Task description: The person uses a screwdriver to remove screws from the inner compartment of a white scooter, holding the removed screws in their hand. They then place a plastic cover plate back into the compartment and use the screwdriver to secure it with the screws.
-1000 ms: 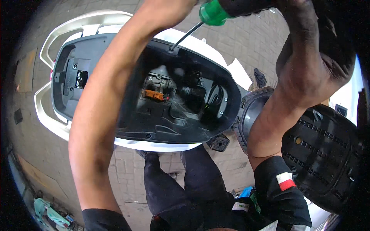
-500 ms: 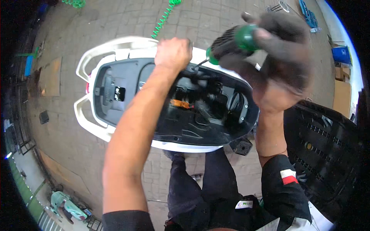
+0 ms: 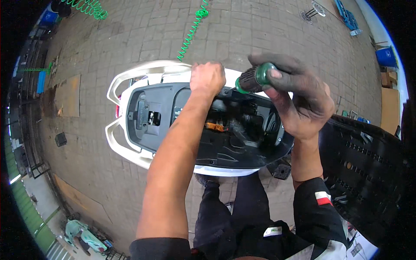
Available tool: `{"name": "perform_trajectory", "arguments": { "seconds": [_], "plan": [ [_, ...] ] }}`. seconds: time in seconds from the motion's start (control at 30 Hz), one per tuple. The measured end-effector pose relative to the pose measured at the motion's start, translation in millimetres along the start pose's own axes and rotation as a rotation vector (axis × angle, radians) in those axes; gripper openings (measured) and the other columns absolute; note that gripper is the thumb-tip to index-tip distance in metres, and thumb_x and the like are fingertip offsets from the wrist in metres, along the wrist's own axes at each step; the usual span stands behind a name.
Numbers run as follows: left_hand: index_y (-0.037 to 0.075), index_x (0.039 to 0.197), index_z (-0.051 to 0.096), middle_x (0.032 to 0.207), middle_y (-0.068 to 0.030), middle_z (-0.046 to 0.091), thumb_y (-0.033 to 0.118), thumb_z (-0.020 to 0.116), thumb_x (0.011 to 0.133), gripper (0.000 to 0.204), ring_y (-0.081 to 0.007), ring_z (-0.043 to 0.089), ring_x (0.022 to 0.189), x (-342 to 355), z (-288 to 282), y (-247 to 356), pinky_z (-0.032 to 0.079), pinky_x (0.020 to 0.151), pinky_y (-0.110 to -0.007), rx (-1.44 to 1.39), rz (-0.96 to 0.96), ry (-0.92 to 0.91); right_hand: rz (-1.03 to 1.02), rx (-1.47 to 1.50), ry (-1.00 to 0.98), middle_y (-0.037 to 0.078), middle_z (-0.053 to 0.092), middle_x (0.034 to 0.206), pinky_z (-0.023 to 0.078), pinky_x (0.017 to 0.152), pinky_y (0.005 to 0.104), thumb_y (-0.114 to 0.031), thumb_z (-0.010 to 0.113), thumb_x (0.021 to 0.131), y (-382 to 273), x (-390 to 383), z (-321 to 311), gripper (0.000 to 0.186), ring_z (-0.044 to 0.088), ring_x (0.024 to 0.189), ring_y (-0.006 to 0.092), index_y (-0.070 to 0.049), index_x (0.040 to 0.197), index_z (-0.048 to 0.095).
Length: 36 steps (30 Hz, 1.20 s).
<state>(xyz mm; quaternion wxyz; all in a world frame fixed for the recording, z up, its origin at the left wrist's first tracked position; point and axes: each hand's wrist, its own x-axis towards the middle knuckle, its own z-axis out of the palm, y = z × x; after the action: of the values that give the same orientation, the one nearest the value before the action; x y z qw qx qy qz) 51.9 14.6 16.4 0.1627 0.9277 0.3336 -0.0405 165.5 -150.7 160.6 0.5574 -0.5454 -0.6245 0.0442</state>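
Across the middle lies the white-bodied scooter [image 3: 113, 132], its under-seat well [image 3: 242, 160] uncovered. My right hand [image 3: 305, 95] is closed on the end of a screwdriver [image 3: 250, 81] with a black ribbed, green-ended handle. Its shaft slants down and left to the well's far rim, near my left hand; whether the tip sits on a screw cannot be made out. Over the scooter's far edge, my left hand [image 3: 208, 78] is closed, its fingertips hidden behind the edge. Inside the well an orange part [image 3: 215, 127] shows among dark components.
At the right, beside my right forearm, stands a large black panel [image 3: 359, 169]. A green coiled hose [image 3: 190, 39] hangs beyond the scooter. My legs [image 3: 249, 199] are close against its near side. Cardboard [image 3: 390, 106] and a blue bin [image 3: 385, 57] line the far right.
My right hand, blurred and larger before, is now sharper and lower, with fingers pinched around the handle's end. The scooter appears shifted slightly right and down. My left hand keeps its hold.
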Motion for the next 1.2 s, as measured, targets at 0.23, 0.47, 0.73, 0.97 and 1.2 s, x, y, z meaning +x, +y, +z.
{"name": "perform_trajectory", "arguments": {
  "seconds": [0.23,0.47,0.73,0.97,1.2],
  "plan": [
    [0.008,0.093,0.078,0.094,-0.0191,0.075,0.022,0.052,0.091,0.029,-0.0366,0.073,0.091,2,-7,10,0.046,0.101,-0.047,0.032,0.009,-0.057,-0.046,-0.098,0.104,0.017,0.071,0.107,0.059,0.073,0.033,-0.007,0.09,0.066,-2,12,2,0.035,0.074,0.088,0.0255,-0.009,0.098,0.075],
    [0.008,0.089,0.079,0.091,-0.0191,0.075,0.022,0.053,0.089,0.029,-0.0358,0.073,0.089,-8,-22,9,0.049,0.093,-0.045,-0.035,-0.074,-0.042,-0.025,-0.072,0.001,0.015,0.071,0.102,0.061,0.082,0.0381,-0.002,0.089,0.069,0,4,5,0.045,0.072,0.102,0.0288,-0.01,0.109,0.069],
    [0.007,0.088,0.078,0.089,-0.0197,0.074,0.022,0.055,0.089,0.028,-0.0346,0.074,0.088,4,0,0,0.048,0.094,-0.044,0.037,0.006,-0.065,-0.095,-0.129,0.156,0.015,0.071,0.106,0.06,0.078,0.0327,-0.009,0.093,0.063,1,7,10,0.043,0.073,0.09,0.0247,-0.007,0.1,0.072],
    [0.005,0.087,0.077,0.092,-0.0207,0.074,0.032,0.05,0.097,0.039,-0.0386,0.072,0.092,1,-8,8,0.051,0.093,-0.046,-0.028,-0.038,-0.015,-0.041,-0.134,0.043,0.016,0.069,0.108,0.06,0.093,0.0417,-0.001,0.088,0.07,-4,-2,1,0.04,0.068,0.108,0.0268,-0.005,0.106,0.07],
    [0.001,0.1,0.075,0.092,-0.0194,0.074,0.062,0.028,0.103,0.077,-0.0391,0.069,0.091,-8,-12,5,0.05,0.091,-0.043,-0.862,-0.06,0.113,-0.112,-0.103,0.205,0.009,0.067,0.085,0.055,0.067,0.0282,-0.008,0.091,0.068,1,14,12,0.028,0.067,0.077,0.016,-0.001,0.09,0.074]
  ]
}}
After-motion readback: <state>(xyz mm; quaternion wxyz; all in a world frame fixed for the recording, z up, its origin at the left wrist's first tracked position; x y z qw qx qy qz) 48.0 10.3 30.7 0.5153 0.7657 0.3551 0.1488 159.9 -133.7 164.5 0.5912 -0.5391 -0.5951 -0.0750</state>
